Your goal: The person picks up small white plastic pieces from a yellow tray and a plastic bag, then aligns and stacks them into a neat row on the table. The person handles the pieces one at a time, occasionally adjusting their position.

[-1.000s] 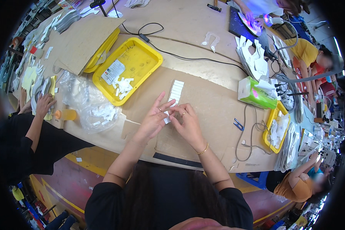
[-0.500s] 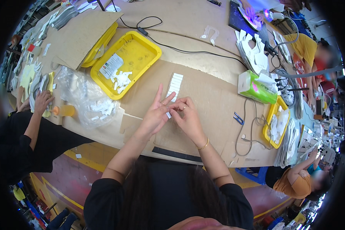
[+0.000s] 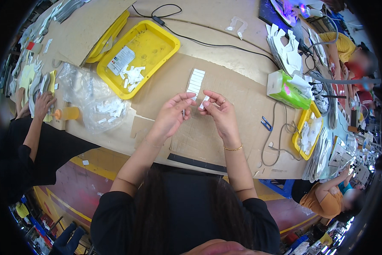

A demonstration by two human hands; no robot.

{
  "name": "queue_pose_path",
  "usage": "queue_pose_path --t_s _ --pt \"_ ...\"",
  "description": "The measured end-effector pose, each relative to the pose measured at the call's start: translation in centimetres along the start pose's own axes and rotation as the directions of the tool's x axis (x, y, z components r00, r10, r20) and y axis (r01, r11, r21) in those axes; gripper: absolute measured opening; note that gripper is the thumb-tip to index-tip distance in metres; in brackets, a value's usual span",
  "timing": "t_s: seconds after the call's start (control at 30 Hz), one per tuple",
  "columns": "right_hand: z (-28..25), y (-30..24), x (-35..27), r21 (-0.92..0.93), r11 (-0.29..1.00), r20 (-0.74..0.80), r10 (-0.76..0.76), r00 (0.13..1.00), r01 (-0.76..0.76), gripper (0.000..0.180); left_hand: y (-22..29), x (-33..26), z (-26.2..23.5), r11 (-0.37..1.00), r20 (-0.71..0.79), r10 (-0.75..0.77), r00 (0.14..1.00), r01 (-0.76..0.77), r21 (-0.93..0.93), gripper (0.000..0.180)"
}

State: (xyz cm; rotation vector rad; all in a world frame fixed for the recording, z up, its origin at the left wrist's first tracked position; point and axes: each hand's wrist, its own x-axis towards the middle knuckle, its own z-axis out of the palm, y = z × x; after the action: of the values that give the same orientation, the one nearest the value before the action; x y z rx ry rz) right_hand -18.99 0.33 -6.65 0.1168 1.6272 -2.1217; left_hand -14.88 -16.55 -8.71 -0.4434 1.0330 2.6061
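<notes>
On the brown cardboard sheet (image 3: 242,97) in front of me lies a straight column of small white rectangular pieces (image 3: 196,80). My right hand (image 3: 223,119) pinches a small white piece (image 3: 204,103) between thumb and fingertips, just right of the column's near end. Beside it, my left hand (image 3: 170,115) is closed, its thumb against the curled fingers near that same end. Whatever its fingertips may hold is too small and covered to make out. A narrow gap separates the two hands.
A yellow tray (image 3: 170,55) with loose white pieces stands at the back left, beside a clear plastic bag (image 3: 87,91) with more. Rightward are a tissue box (image 3: 286,91), blue snips (image 3: 266,123), a cable and a smaller yellow tray (image 3: 297,142). A co-worker's hand (image 3: 43,104) works at left.
My hands have drawn apart. The left fingers, spread before, have curled in, and my right hand has shifted right with a white piece now plainly showing in its pinch. The view has shifted slightly.
</notes>
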Motion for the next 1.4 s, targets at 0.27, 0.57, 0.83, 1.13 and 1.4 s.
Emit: queue_pose_path --t_s 0.27,0.57,0.83,1.13,1.4 --pt "-0.1 0.0 0.1 -0.070 0.998 -0.023 0.001 1.000 -0.002 0.018 -0.7 -0.2 1.4 0.913 -0.061 0.116 0.991 -0.082 0.400 0.018" --pt "-0.9 0.7 -0.6 -0.186 0.980 0.043 -0.059 0.997 0.066 0.014 0.0 -0.3 0.5 0.917 -0.069 -0.089 0.994 0.109 0.385 0.016" --pt "-1.2 0.2 -1.0 -0.155 0.979 0.119 -0.115 0.986 0.132 0.023 -0.2 -0.4 0.3 0.856 0.018 0.069 0.997 -0.069 0.513 0.013" --pt "-1.9 0.0 -0.7 -0.484 0.875 0.149 0.071 0.986 0.010 0.018 -0.1 -0.7 0.1 0.691 -0.008 0.126 0.992 -0.082 0.718 0.013" --pt "-2.0 0.4 -0.8 -0.420 0.906 0.126 -0.004 0.992 0.057 0.015 -0.3 -0.6 0.3 0.712 0.010 0.115 0.993 -0.090 0.696 0.011"
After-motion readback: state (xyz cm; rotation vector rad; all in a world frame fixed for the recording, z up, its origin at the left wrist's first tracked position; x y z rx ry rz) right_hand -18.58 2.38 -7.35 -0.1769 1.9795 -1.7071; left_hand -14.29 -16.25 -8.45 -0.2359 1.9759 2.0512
